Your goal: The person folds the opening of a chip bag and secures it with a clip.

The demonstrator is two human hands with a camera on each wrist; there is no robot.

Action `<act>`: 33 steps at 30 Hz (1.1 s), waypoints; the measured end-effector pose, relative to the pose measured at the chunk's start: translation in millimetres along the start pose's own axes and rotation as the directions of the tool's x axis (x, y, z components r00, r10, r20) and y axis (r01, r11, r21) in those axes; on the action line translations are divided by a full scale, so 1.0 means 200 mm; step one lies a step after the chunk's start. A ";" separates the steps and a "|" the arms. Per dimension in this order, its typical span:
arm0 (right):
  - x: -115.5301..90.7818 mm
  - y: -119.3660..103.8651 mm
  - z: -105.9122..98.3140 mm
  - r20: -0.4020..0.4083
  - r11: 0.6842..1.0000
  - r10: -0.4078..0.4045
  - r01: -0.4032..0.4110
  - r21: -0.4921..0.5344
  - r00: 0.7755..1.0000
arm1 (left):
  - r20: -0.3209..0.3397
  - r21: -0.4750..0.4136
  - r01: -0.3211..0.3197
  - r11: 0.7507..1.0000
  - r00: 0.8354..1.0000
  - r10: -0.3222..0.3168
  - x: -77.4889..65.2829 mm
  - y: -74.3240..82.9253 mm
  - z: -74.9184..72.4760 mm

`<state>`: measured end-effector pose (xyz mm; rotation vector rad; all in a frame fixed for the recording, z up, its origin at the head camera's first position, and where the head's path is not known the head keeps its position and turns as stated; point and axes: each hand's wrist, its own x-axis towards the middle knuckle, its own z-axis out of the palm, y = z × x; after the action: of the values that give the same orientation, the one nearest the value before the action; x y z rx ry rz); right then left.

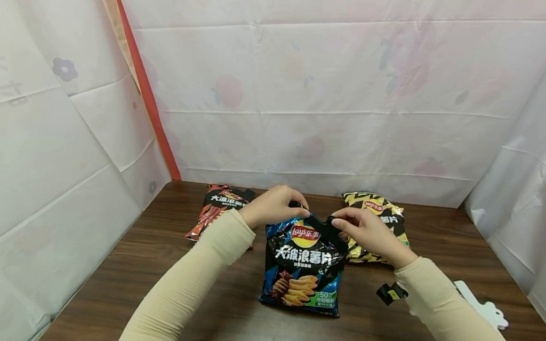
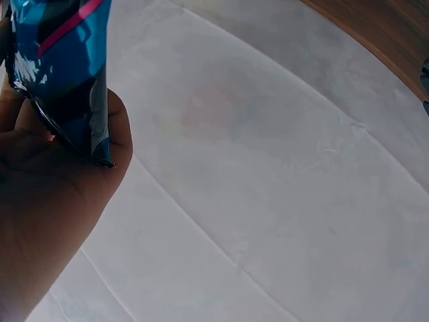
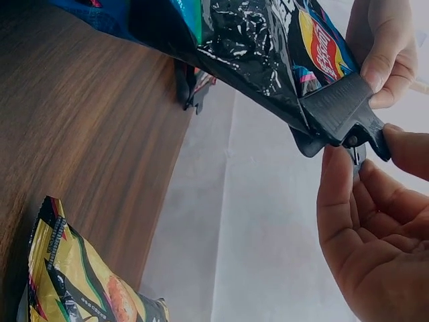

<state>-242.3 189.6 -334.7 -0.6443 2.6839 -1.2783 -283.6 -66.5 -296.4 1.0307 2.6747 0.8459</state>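
A blue and black bag of potato chips (image 1: 302, 269) stands upright on the table between my hands. Across its top edge sits a black bag clip (image 3: 338, 107), its jaws over the folded edge. My right hand (image 1: 374, 234) pinches the clip's handles between thumb and fingers. With my left hand (image 1: 274, 207) I grip the bag's top left corner; in the left wrist view the fingers curl behind the blue foil (image 2: 74, 74).
Behind my left hand lies a red chip bag (image 1: 209, 208) with a black clip at its top. A yellow chip bag (image 1: 380, 214) lies behind my right hand. Near my right forearm are a small black piece with a yellow label (image 1: 392, 293) and a white clip (image 1: 488, 311).
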 end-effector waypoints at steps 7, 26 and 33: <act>0.00 0.00 0.01 -0.005 1.000 0.004 -0.003 0.021 1.000 | -0.035 0.008 0.013 1.000 0.999 -0.012 0.00 -0.01 0.01; 0.00 0.02 0.03 -0.033 0.998 0.021 -0.019 0.065 0.999 | -0.402 -0.270 0.014 0.963 0.907 -0.125 -0.10 -0.15 0.10; 0.00 0.02 0.03 -0.036 0.997 0.028 -0.025 0.075 0.999 | -0.413 -0.441 -0.015 0.897 0.891 -0.188 -0.16 -0.21 0.14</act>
<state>-242.4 188.3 -341.4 -0.5801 2.6499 -1.3893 -273.4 -100.8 -344.7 0.6560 2.6340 1.7450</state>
